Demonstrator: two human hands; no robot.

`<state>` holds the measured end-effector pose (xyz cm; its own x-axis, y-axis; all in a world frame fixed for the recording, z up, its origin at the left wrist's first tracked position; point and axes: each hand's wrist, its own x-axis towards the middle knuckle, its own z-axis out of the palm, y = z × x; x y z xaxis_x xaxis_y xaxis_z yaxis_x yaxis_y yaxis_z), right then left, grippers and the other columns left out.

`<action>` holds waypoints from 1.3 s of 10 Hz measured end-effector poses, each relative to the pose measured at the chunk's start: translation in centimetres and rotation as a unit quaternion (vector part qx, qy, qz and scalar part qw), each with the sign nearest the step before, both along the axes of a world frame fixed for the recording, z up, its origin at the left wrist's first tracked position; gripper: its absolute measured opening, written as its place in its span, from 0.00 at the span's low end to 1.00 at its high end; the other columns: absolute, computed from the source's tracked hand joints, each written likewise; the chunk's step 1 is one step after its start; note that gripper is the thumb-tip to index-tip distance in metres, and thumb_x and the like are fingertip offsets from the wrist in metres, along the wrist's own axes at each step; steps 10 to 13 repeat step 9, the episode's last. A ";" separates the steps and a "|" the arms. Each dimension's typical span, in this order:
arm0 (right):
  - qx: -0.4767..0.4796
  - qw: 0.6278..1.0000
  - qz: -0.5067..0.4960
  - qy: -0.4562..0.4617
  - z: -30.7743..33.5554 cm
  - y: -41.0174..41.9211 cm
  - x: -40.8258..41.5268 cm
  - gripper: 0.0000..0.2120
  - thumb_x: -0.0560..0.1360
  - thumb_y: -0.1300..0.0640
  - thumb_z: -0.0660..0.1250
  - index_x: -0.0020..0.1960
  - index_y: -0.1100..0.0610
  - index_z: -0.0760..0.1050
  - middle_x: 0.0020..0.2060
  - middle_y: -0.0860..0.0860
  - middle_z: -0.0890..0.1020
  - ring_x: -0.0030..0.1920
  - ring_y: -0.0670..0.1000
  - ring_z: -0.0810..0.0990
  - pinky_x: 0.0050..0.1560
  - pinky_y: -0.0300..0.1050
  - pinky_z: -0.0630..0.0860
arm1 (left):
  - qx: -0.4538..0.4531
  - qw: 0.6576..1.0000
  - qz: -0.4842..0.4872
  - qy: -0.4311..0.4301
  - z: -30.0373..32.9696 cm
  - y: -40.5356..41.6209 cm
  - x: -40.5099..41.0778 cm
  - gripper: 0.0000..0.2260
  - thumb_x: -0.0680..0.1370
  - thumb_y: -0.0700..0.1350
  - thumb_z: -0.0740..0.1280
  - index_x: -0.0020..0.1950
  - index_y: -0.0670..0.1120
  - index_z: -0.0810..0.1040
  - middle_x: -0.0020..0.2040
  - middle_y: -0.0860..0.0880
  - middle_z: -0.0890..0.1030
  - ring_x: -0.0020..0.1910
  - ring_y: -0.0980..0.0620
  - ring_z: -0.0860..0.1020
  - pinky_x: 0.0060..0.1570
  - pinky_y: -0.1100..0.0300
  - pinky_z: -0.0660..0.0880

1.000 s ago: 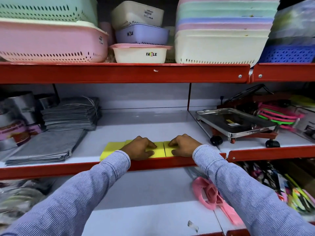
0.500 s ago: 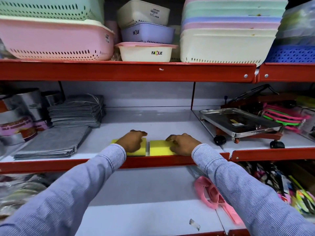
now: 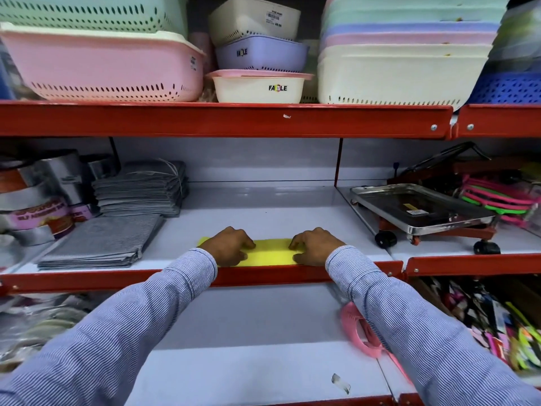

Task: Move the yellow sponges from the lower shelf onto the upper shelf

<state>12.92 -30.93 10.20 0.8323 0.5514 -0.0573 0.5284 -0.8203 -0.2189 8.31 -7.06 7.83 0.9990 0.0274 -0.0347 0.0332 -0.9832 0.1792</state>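
Yellow sponges (image 3: 272, 252) lie flat in one row at the front edge of the middle white shelf (image 3: 263, 212), just behind its red lip. My left hand (image 3: 228, 247) presses down on the row's left end, fingers curled over it. My right hand (image 3: 316, 247) does the same on the right end. Only a yellow strip shows between the hands, with no gap visible in it. The white shelf below (image 3: 248, 347) shows no yellow sponge; my striped sleeves hide part of it.
Grey cloth stacks (image 3: 99, 244) and tape rolls (image 3: 38, 212) sit left of the sponges. A steel wheeled tray (image 3: 421, 212) stands to the right. A pink plastic item (image 3: 360, 332) lies on the shelf below. Pastel baskets (image 3: 102, 65) fill the top shelf.
Half a second ago a gap split the sponges between my hands; now the yellow strip is continuous. Both hands stay on the sponges.
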 end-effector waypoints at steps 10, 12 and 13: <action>0.003 0.996 -0.064 -0.069 0.5 1.3 -2.3 0.22 0.73 0.54 0.67 0.67 0.47 0.72 0.65 0.56 0.76 0.64 0.59 0.77 0.61 0.50 0.74 | 0.013 0.996 0.071 -0.051 1.4 1.8 -6.1 0.22 0.79 0.42 0.64 0.74 0.48 0.71 0.75 0.46 0.71 0.75 0.45 0.68 0.74 0.52 0.66; 0.003 0.996 -0.064 -0.069 0.5 1.3 -2.3 0.22 0.73 0.54 0.67 0.67 0.47 0.72 0.65 0.56 0.76 0.64 0.59 0.77 0.61 0.50 0.74 | 0.013 0.996 0.071 -0.051 1.4 1.8 -6.1 0.22 0.79 0.42 0.64 0.74 0.48 0.71 0.75 0.46 0.71 0.75 0.45 0.68 0.74 0.52 0.66; 0.003 0.996 -0.064 -0.069 0.5 1.3 -2.3 0.22 0.73 0.54 0.67 0.67 0.47 0.72 0.65 0.56 0.76 0.64 0.59 0.77 0.61 0.50 0.74 | 0.013 0.996 0.071 -0.051 1.4 1.8 -6.1 0.22 0.79 0.42 0.64 0.74 0.48 0.71 0.75 0.46 0.71 0.75 0.45 0.68 0.74 0.52 0.66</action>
